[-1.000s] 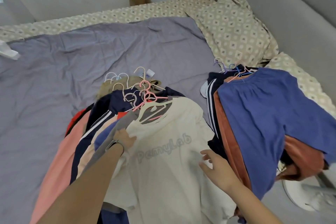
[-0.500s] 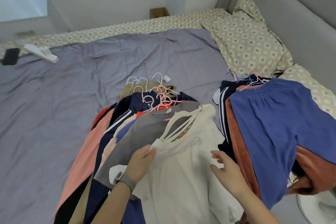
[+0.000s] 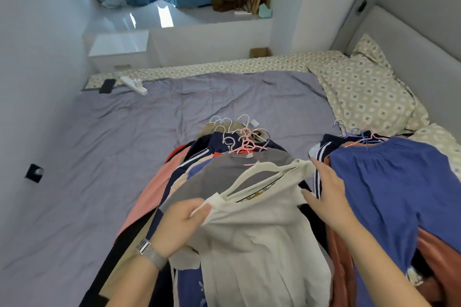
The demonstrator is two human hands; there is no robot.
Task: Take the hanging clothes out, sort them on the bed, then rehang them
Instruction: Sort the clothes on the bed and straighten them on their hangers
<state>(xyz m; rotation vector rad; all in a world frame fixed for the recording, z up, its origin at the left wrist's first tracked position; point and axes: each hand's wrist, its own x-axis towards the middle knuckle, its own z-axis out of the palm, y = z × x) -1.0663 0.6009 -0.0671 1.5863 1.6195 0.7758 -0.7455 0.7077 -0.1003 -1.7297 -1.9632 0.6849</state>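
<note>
A cream T-shirt (image 3: 259,237) lies lifted off the middle pile of clothes (image 3: 189,182), above a grey T-shirt (image 3: 219,179). My left hand (image 3: 183,222) pinches its left shoulder seam. My right hand (image 3: 326,194) holds the other shoulder near the collar; its fingers look fairly straight and the grip is hard to make out. Pink and white hangers (image 3: 240,141) stick out at the top of the middle pile. A second pile (image 3: 399,194), topped by a blue garment over rust-coloured cloth, lies to the right with its own hangers (image 3: 359,136).
The grey-purple bed cover (image 3: 104,157) stretches wide to the left. Patterned pillows (image 3: 366,97) lie against the headboard on the right. A dark phone (image 3: 107,85) and a white object (image 3: 133,85) sit at the far left edge. A white cabinet (image 3: 119,50) stands beyond the bed.
The cream T-shirt has come off its hanger and been raised from the pile, uncovering the grey one. My right hand moved up to its shoulder. The view tilted up.
</note>
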